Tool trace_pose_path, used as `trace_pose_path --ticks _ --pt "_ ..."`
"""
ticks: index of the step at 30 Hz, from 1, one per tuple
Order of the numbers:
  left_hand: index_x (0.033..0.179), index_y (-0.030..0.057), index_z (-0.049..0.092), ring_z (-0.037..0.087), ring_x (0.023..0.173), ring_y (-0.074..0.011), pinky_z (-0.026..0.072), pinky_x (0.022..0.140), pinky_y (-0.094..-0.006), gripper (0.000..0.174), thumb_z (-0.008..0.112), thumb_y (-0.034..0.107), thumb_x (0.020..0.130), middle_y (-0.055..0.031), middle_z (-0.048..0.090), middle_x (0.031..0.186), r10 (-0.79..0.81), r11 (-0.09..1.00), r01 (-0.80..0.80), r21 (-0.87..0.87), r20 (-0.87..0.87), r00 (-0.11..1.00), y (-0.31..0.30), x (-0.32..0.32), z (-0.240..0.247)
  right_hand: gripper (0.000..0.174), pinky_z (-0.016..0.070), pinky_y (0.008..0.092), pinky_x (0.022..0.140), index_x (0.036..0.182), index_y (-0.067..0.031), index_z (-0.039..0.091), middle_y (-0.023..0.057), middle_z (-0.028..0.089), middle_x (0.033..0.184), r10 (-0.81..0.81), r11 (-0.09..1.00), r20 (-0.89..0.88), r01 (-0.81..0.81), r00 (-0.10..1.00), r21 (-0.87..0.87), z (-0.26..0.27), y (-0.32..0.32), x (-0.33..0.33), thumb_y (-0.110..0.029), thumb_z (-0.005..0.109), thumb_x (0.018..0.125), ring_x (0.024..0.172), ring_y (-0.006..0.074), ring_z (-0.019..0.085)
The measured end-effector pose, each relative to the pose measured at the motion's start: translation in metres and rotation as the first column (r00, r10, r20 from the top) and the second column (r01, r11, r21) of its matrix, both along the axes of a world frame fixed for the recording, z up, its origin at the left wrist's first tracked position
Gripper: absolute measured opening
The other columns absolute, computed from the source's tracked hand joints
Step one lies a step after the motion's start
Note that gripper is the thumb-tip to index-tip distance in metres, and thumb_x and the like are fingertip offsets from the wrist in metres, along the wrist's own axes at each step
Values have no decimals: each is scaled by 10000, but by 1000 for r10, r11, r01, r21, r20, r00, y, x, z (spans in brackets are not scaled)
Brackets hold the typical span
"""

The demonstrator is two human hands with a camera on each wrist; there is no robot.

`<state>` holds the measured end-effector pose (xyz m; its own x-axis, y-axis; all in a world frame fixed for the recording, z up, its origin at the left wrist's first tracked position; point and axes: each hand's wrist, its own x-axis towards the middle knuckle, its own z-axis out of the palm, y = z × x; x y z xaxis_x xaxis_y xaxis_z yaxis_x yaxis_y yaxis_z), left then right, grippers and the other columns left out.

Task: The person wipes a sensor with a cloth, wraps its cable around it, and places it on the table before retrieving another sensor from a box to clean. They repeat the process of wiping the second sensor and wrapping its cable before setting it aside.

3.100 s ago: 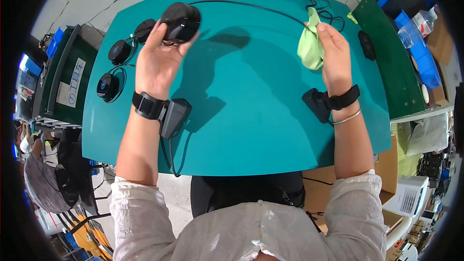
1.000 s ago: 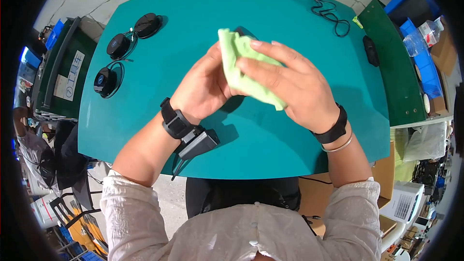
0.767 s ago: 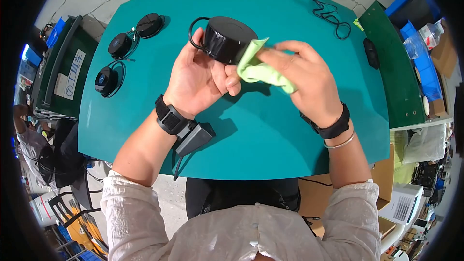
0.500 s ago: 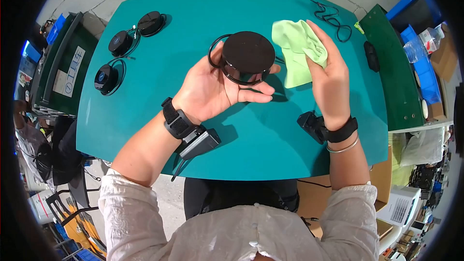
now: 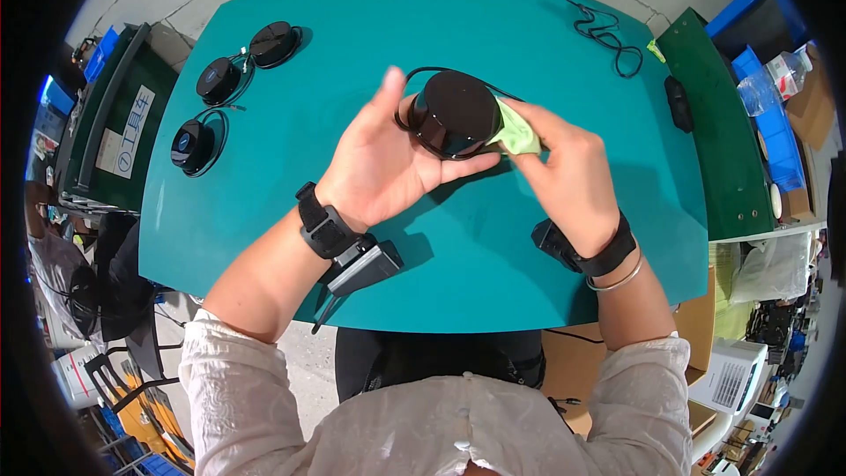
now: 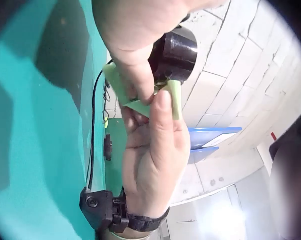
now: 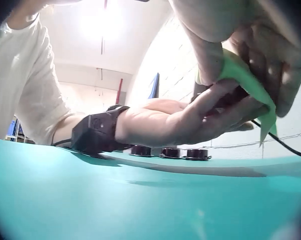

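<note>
A glossy black round puck-shaped device [image 5: 460,107] with a cable sits in my left hand [image 5: 374,159], held above the table. The left palm faces up, fingers under and around the device, thumb sticking up at its left side. My right hand [image 5: 568,172] pinches a light green cloth [image 5: 518,130] against the device's right side. In the left wrist view, the cloth [image 6: 175,99] is folded between thumb and fingers at the lower end of the device [image 6: 176,54]. Fingers of both hands hide much of the device in the right wrist view, where the cloth [image 7: 248,82] hangs down.
Three similar black round devices with cables, one of them nearest [image 5: 192,146], lie along the left of the green table [image 5: 423,273]. At the back right lies a loose black cable [image 5: 602,31]. A small black object [image 5: 677,104] is by the right edge, beside a green cabinet [image 5: 718,123].
The device came in from the left, the cloth from the right. Half a second ago the cloth was held apart, opened out; now it is bunched against the device's right side.
</note>
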<state>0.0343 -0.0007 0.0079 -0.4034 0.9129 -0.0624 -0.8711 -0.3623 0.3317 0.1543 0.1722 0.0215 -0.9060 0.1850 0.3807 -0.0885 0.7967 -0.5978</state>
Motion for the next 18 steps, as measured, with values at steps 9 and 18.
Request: trace_pose_path --ticks 9,18 --pt "1274 -32 468 621 1088 -263 529 924 -449 418 600 83 895 -152 601 1198 -50 947 -151 -285 -593 804 -10 -11 9 585 353 480 1059 1358 -88 502 151 455 1404 -235 815 -151 279 960 508 -3 30 -2 8 597 789 1300 391 402" --pt "1222 -31 568 598 1012 -129 461 918 -281 454 743 118 830 -52 642 1119 -374 867 -104 -488 -774 512 -11 -6 12 361 323 467 1110 1321 -63 534 116 581 1259 234 962 -154 -206 960 178 8 -1 -7 -139 527 968 1223 316 514"
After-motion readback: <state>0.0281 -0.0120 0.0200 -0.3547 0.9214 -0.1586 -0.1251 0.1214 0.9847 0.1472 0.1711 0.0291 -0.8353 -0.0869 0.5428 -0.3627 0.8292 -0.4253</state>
